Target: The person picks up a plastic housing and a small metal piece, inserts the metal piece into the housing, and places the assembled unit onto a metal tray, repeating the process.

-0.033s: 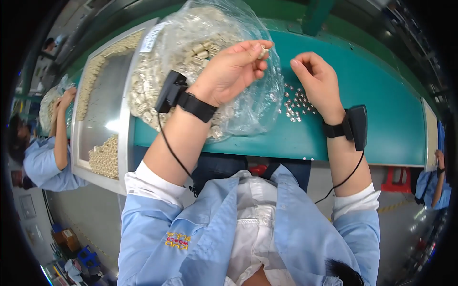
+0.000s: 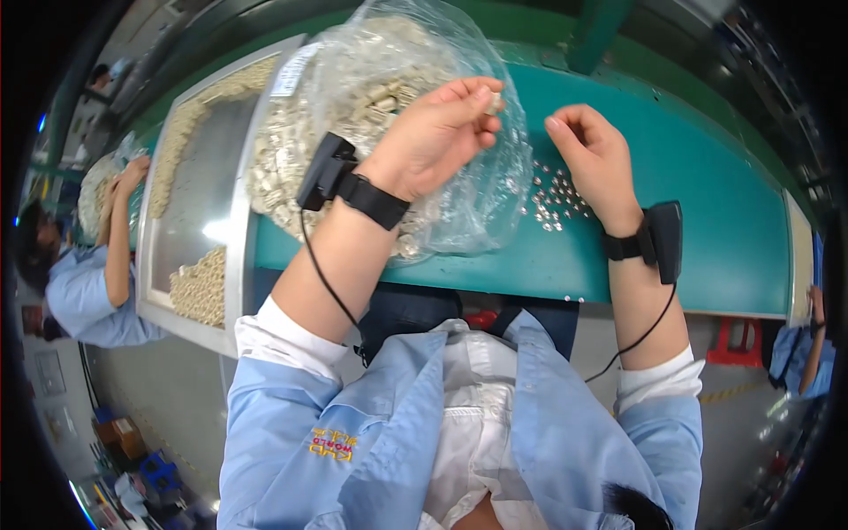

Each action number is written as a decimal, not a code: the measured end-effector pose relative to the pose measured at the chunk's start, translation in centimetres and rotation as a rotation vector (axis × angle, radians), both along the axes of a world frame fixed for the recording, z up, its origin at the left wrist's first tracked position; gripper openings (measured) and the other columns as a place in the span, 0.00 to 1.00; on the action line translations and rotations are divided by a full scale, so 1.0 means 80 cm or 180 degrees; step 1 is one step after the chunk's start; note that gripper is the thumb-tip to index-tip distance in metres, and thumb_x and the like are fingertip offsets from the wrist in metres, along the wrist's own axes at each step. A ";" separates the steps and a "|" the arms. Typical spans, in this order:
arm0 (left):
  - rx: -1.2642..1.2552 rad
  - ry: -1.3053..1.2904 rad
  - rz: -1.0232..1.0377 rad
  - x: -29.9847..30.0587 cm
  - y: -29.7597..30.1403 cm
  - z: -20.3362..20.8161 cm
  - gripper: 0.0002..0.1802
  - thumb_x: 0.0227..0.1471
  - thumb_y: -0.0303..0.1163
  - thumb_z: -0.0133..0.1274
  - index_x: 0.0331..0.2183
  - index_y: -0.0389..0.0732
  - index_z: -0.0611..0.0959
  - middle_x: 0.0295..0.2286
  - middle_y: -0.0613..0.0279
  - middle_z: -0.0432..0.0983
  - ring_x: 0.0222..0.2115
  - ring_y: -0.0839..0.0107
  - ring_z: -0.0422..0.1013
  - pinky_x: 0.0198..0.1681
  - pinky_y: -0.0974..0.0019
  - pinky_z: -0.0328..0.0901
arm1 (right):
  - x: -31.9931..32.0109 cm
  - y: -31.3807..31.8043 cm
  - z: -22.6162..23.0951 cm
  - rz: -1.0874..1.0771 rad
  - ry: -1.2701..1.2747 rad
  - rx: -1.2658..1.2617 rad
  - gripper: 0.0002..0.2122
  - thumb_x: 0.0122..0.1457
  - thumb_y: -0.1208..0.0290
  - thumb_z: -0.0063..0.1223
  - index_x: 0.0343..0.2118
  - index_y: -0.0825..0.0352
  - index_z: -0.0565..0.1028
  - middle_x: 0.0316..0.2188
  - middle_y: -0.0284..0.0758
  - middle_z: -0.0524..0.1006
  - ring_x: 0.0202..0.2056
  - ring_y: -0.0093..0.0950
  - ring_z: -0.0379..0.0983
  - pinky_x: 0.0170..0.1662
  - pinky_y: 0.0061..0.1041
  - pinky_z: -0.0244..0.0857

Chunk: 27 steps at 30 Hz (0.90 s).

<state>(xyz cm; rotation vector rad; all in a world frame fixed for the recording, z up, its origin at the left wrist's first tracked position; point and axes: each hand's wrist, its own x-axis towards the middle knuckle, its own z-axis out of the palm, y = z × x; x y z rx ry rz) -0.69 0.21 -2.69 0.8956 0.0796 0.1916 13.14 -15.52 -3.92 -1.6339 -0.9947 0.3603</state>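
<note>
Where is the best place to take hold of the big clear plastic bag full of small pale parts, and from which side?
Probably at the bag's loose, crumpled top, coming from above. The parts weigh down the lower body against the green table, and the film bunches at the far end, so a grip there should close on gathered film rather than slip.

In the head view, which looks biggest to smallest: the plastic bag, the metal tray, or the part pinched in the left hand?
Plastic bag and metal tray look similar; unsure. Smallest: part in left hand.

The left hand (image 2: 437, 132) is covering part of the clear bag (image 2: 389, 79); the small pale piece (image 2: 495, 102) it is pinching is staying too tiny to identify.
</note>
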 end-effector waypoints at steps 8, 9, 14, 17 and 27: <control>0.0768 0.0025 0.1333 -0.092 -0.045 0.031 0.11 0.51 0.26 0.52 0.38 0.37 0.72 0.30 0.64 0.72 0.29 0.77 0.70 0.33 0.73 0.66 | 0.007 -0.008 -0.017 0.0214 -0.0304 0.0094 0.05 0.58 0.72 0.49 0.31 0.69 0.71 0.26 0.24 0.68 0.30 0.12 0.61 0.33 0.11 0.56; 0.1064 0.0128 0.1571 -0.111 -0.047 0.036 0.12 0.50 0.26 0.53 0.39 0.37 0.73 0.30 0.64 0.73 0.29 0.77 0.70 0.33 0.74 0.66 | 0.006 -0.008 -0.016 0.0314 -0.0261 0.0138 0.05 0.58 0.72 0.49 0.31 0.69 0.71 0.26 0.24 0.68 0.30 0.12 0.61 0.33 0.11 0.56; 0.2614 0.1022 0.2687 -0.213 -0.021 0.053 0.14 0.47 0.27 0.56 0.39 0.36 0.79 0.30 0.65 0.75 0.29 0.80 0.69 0.35 0.77 0.64 | -0.006 -0.013 -0.001 0.0510 -0.0215 -0.0076 0.05 0.59 0.72 0.48 0.31 0.69 0.70 0.26 0.23 0.67 0.29 0.11 0.59 0.32 0.10 0.54; 0.3786 0.1965 0.3246 -0.289 0.034 0.052 0.12 0.47 0.28 0.56 0.37 0.37 0.80 0.28 0.65 0.75 0.28 0.79 0.69 0.32 0.76 0.65 | -0.010 -0.012 0.002 0.0567 -0.0217 -0.0194 0.05 0.59 0.72 0.48 0.31 0.69 0.70 0.26 0.23 0.67 0.28 0.11 0.59 0.32 0.10 0.53; 0.4309 0.3846 0.3057 -0.426 0.133 0.016 0.14 0.46 0.32 0.56 0.35 0.35 0.80 0.24 0.63 0.74 0.25 0.72 0.70 0.31 0.69 0.64 | 0.001 -0.011 -0.010 0.0447 -0.0355 -0.0326 0.06 0.60 0.72 0.48 0.32 0.69 0.70 0.27 0.23 0.68 0.29 0.12 0.60 0.34 0.10 0.54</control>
